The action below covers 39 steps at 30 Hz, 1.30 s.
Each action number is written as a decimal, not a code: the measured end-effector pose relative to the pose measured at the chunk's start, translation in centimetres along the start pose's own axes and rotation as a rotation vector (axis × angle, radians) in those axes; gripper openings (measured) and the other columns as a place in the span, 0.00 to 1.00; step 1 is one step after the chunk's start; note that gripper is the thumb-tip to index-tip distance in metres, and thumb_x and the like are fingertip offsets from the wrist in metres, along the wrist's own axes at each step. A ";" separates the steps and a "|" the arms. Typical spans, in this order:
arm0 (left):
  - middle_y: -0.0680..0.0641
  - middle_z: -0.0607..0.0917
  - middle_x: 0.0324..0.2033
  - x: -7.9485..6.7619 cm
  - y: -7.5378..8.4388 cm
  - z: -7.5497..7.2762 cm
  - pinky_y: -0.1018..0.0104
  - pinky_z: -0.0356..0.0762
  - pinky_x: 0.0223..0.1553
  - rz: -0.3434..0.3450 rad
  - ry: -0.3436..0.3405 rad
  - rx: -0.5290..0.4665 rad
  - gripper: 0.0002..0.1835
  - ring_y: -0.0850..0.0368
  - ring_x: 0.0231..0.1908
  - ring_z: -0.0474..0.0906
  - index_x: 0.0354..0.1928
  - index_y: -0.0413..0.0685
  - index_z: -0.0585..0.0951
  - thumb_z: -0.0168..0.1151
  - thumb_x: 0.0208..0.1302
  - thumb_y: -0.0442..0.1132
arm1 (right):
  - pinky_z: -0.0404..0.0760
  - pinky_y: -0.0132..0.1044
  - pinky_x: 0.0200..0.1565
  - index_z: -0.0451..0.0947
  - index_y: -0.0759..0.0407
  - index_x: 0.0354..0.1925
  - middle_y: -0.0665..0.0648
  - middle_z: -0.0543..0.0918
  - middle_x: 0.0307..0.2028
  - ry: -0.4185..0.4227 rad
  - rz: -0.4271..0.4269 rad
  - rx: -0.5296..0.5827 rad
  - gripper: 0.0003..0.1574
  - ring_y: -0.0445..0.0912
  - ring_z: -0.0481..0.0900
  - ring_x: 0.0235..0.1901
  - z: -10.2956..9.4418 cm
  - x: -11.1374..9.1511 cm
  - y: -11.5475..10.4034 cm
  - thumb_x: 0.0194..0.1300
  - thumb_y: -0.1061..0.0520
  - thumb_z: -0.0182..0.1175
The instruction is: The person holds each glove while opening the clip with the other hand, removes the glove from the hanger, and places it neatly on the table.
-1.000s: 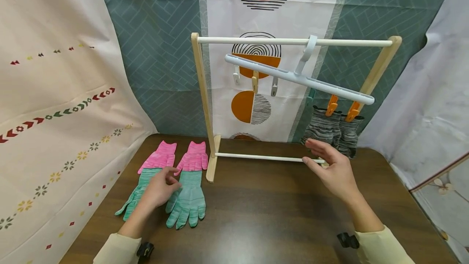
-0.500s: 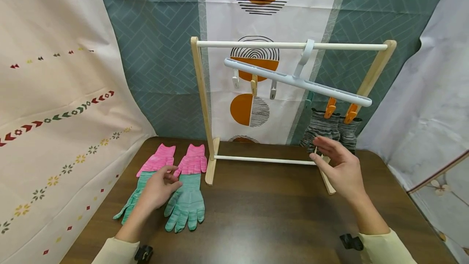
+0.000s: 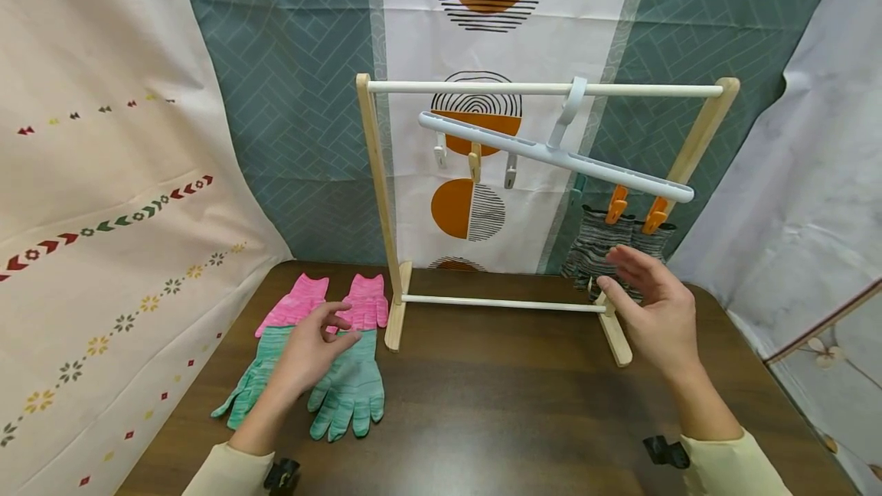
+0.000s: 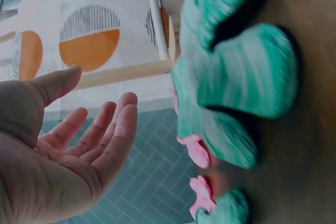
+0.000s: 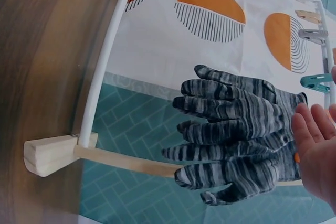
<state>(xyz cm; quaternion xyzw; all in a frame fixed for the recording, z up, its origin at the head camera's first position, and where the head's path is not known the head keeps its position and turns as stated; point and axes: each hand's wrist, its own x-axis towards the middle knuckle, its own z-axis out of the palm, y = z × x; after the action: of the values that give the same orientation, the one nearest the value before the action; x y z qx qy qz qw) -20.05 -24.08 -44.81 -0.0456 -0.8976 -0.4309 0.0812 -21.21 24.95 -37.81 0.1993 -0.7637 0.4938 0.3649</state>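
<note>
My left hand (image 3: 313, 350) hovers over the gloves at the left of the table, its fingers loosely bent and holding nothing. Below it lie a left green glove (image 3: 258, 377) and a right green glove (image 3: 349, 393). Pink gloves (image 3: 301, 301) lie at their upper ends, partly hidden. My right hand (image 3: 654, 308) is in the air before a pair of grey striped gloves (image 5: 231, 114), fingers apart and grasping nothing. Orange clips (image 3: 616, 205) hold these gloves under a pale hanger (image 3: 537, 150), which slopes down to the right. In the head view my right hand covers part of them.
A wooden rack (image 3: 377, 190) with a white top rod (image 3: 475, 87) carries the hanger, and a lower rod (image 3: 499, 303) joins its feet. Unused white, beige and grey clips (image 3: 475, 163) and a teal clip (image 5: 316, 83) hang there too. Patterned cloths (image 3: 289, 98) surround the brown table (image 3: 468, 412).
My right hand has drawn to the right, away from the lower rod. My left hand has shifted slightly right over the green gloves. The head view has tilted a little; the gloves stay put.
</note>
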 end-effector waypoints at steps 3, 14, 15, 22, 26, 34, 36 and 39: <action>0.40 0.87 0.49 0.2 0.7 0.4 0.60 0.82 0.36 0.018 -0.003 -0.021 0.30 0.49 0.38 0.85 0.69 0.42 0.77 0.75 0.69 0.40 | 0.78 0.27 0.58 0.79 0.70 0.65 0.69 0.85 0.57 0.038 -0.008 -0.006 0.37 0.39 0.85 0.56 0.0 0.2 0.0 0.57 0.80 0.72; 0.41 0.87 0.49 1.3 2.9 2.0 0.58 0.84 0.39 0.064 -0.024 -0.077 0.28 0.49 0.41 0.86 0.68 0.49 0.79 0.75 0.68 0.38 | 0.78 0.29 0.60 0.80 0.67 0.65 0.69 0.84 0.58 0.135 0.025 -0.014 0.36 0.42 0.84 0.58 -0.4 1.3 -0.5 0.59 0.77 0.73; 0.41 0.87 0.50 1.4 3.1 2.2 0.58 0.84 0.39 0.069 -0.030 -0.087 0.28 0.49 0.41 0.86 0.68 0.48 0.79 0.75 0.68 0.38 | 0.78 0.29 0.60 0.80 0.67 0.65 0.70 0.84 0.58 0.142 0.022 -0.013 0.36 0.42 0.84 0.58 -0.4 1.4 -0.5 0.59 0.77 0.73; 0.42 0.86 0.51 2.1 4.7 3.4 0.59 0.85 0.38 0.113 -0.057 -0.137 0.30 0.48 0.44 0.86 0.68 0.47 0.78 0.76 0.67 0.37 | 0.77 0.29 0.61 0.79 0.63 0.68 0.65 0.84 0.62 0.155 0.045 -0.051 0.37 0.41 0.82 0.61 -0.5 1.9 -0.7 0.61 0.73 0.74; 0.43 0.86 0.51 2.3 5.6 4.1 0.59 0.85 0.36 0.122 -0.075 -0.168 0.30 0.49 0.43 0.85 0.69 0.49 0.78 0.77 0.66 0.38 | 0.77 0.31 0.62 0.79 0.62 0.68 0.64 0.83 0.63 0.157 0.055 -0.056 0.38 0.42 0.81 0.62 -0.5 2.1 -0.7 0.61 0.72 0.74; 0.47 0.86 0.48 2.7 7.2 5.4 0.60 0.85 0.35 0.163 -0.107 -0.199 0.29 0.52 0.41 0.85 0.68 0.53 0.80 0.77 0.66 0.38 | 0.76 0.33 0.64 0.76 0.65 0.70 0.62 0.81 0.66 0.157 0.094 -0.116 0.40 0.44 0.79 0.65 -0.2 2.4 -0.3 0.61 0.72 0.74; 0.48 0.86 0.48 2.8 7.5 5.7 0.60 0.85 0.36 0.167 -0.117 -0.204 0.29 0.52 0.40 0.85 0.67 0.53 0.80 0.77 0.66 0.38 | 0.76 0.33 0.65 0.75 0.66 0.71 0.62 0.80 0.67 0.156 0.103 -0.132 0.40 0.45 0.78 0.66 -0.1 2.5 -0.3 0.62 0.72 0.74; 0.48 0.86 0.47 2.8 7.9 6.0 0.59 0.85 0.37 0.173 -0.125 -0.208 0.29 0.53 0.40 0.85 0.67 0.54 0.80 0.77 0.66 0.38 | 0.75 0.33 0.65 0.74 0.67 0.72 0.63 0.79 0.68 0.156 0.113 -0.145 0.41 0.49 0.77 0.67 0.2 2.6 -0.2 0.62 0.72 0.74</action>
<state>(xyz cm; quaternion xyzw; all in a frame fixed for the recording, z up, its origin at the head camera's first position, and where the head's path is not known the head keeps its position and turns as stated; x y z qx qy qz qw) -22.27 -14.46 -41.91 -0.1578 -0.8442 -0.5091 0.0571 -22.81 24.87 -35.77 0.0900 -0.7766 0.4712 0.4084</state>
